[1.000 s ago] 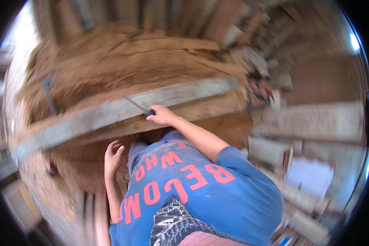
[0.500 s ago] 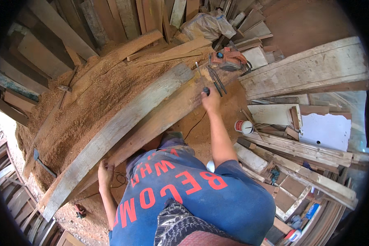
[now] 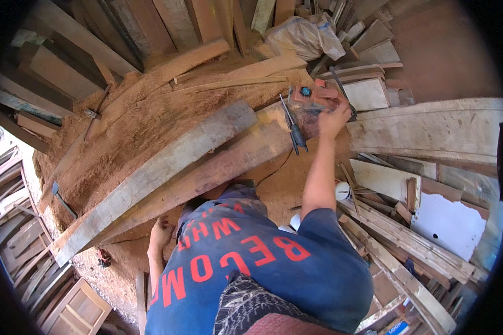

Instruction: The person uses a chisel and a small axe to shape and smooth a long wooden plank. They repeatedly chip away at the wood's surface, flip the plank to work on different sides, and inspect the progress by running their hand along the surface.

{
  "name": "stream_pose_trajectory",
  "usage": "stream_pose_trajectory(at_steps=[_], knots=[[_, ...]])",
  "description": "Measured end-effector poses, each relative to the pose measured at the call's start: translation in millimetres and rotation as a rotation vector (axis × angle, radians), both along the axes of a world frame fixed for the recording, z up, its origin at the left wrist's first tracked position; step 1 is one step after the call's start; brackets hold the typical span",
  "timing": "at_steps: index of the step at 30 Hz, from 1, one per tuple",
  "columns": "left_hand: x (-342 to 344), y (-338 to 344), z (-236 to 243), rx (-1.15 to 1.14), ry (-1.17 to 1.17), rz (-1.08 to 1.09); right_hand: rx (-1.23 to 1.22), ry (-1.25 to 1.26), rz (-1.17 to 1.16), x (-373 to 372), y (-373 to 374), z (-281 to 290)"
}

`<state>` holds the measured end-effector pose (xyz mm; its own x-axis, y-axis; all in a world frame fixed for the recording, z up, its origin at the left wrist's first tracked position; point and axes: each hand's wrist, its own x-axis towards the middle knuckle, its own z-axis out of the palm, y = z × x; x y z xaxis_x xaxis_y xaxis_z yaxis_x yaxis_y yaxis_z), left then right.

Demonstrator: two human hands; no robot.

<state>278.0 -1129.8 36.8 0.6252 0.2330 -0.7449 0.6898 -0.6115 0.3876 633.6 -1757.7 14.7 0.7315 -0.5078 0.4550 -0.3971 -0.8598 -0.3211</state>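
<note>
At the far end of the brown plank (image 3: 218, 162), my right hand (image 3: 334, 118) is closed around the rear of an orange and black electric planer (image 3: 318, 95). Its fingertips are partly hidden against the tool. A long thin tool with dark handles (image 3: 297, 134) lies on the plank, left of that hand. My left hand (image 3: 161, 233) hangs near my shirt, just off the plank's near edge, with loosely curled fingers and nothing visible in them. Alongside the brown plank lies a curved grey board (image 3: 162, 170).
Wood shavings (image 3: 117, 148) cover the ground beyond the boards. Wide planks (image 3: 425, 125) and a white bucket (image 3: 342, 191) stand to the right. More boards (image 3: 67, 72) lean at the back left, and a hammer-like tool (image 3: 64, 200) lies at the left.
My right hand has let go of a small dark-handled object and moved right to the planer, which now sits at a different tilt. My left hand has come away from the plank's edge.
</note>
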Motion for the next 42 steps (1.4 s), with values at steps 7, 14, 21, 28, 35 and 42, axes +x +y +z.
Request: stream_pose_trajectory(at_steps=[7, 14, 21, 28, 35, 42], knots=[[-1.4, 19.9, 0.2, 0.141, 0.010, 0.122, 0.171, 0.682, 0.142, 66.6, -109.9, 7.8], [31.3, -18.4, -13.0, 0.027, -0.011, -0.130, 0.381, 0.608, 0.433, -3.2, -86.6, 37.3], [176.6, -168.4, 24.9, -0.146, -0.184, -0.734, 0.529, 0.245, 0.026, -201.8, -55.5, 29.0], [222.9, -330.1, -38.0, -0.134, -0.552, -1.166, 1.014, 0.193, -0.460, -371.2, -31.5, 37.1], [226.1, -372.7, -93.8, 0.204, -0.550, -1.218, 1.003, 0.426, -0.555, -484.6, -58.3, -118.7], [229.8, -382.2, -74.6, 0.287, -0.470, -1.195, 0.983, 0.441, -0.342, -426.8, -96.7, -286.5]])
